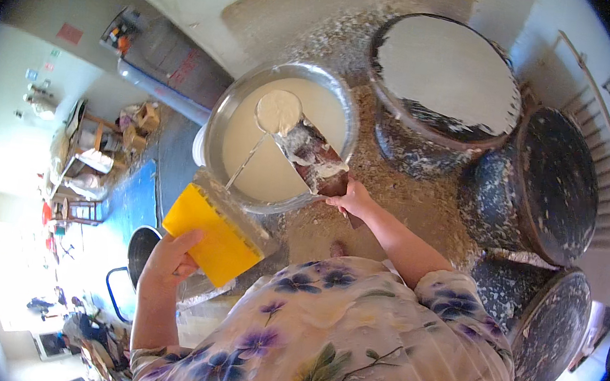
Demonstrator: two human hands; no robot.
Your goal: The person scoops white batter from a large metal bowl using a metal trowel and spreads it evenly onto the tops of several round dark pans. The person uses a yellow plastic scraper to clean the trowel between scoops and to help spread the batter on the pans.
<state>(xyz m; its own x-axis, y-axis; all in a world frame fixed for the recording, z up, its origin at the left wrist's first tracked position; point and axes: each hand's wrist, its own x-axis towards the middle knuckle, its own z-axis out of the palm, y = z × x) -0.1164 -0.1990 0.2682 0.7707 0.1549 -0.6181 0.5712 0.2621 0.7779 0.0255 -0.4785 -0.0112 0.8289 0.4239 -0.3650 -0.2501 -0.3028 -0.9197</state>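
My left hand (176, 252) grips a yellow scraper (215, 234), whose edge is coated with whitish material. In my right hand (353, 200) is the end of a brown, flat-looking handle (317, 161) smeared with pale paste. A round scoop or ladle head (279, 112), full of cream-coloured liquid, appears at its far end. The scoop is over a large metal pot (350, 122) of cream liquid (284, 171). A thin pale strand or rod (245, 161) slants from beside the scoop towards the pot's near-left rim; which of the two it is, I cannot tell.
A dark drum (430, 134) filled with white material stands beyond the pot, to the right. Further right are more splattered dark drums (556, 185). The brown floor (395, 192) between them is spattered. A white railing (599, 134) runs at far right. Stools and a blue floor area (131, 204) lie left.
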